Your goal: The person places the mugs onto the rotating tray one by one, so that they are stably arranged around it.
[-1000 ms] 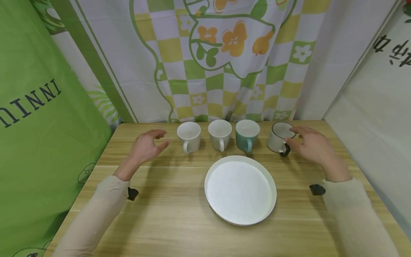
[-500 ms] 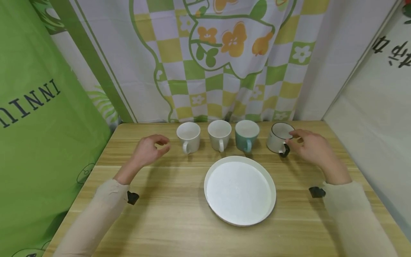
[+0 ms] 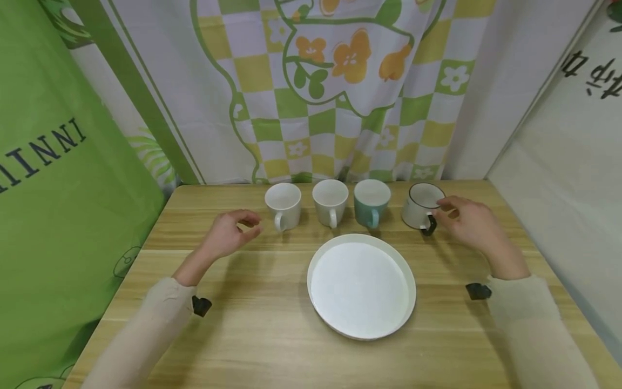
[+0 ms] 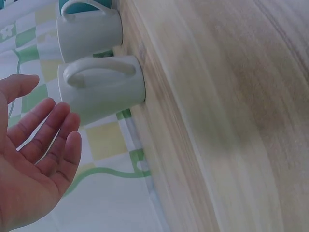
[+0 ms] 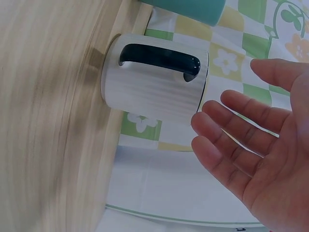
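Observation:
Several mugs stand upright in a row along the back of the table. My left hand hovers just left of the leftmost white mug, fingers relaxed and holding nothing. The left wrist view shows its palm beside that mug. To the right come a second white mug and a teal mug. My right hand is at the right side of a white mug with a black rim and black handle. Its fingers are loosely bent near the rim in the right wrist view.
A round white tray lies on the wooden table, in front of the teal mug. Behind the row hangs a checked, flowered curtain. A green cloth borders the left side and a white sheet the right.
My left hand has moved a little to the right and toward me, closer to the leftmost mug. My right hand has barely shifted beside the black-rimmed mug. The mugs and tray stay in place.

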